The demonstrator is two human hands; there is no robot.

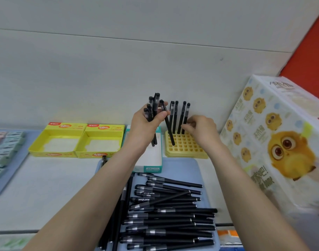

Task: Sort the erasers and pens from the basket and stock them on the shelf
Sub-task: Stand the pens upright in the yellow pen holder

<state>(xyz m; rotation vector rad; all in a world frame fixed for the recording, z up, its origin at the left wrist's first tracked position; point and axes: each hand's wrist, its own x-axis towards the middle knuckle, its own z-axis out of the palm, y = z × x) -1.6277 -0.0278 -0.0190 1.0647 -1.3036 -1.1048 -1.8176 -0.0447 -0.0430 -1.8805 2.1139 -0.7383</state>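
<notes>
Clutching a bundle of pens (156, 104) as ready supply, the left hand (144, 125) hovers at twelve o'clock; the right hand (202, 129) pinches one upright pen (186, 113) into the yellow holder (187, 149); loose pens (166, 214) wait at six o'clock.

Your pens (170, 217) are matte black with a clear grey band below the cap and small white lettering on a few barrels, and they lie on a pale blue tray (194, 165). The holder (185, 147) with its grid of square holes is butter yellow, the two open boxes (61, 132) are bright yellow with red-and-orange labels and white floors, and the narrow box (151, 168) is teal with a white inside. The big pack (254, 160) is white, printed with repeated fluffy yellow big-eyed chicks and pale blue dots, beside a red strip of wall (310, 57).
</notes>
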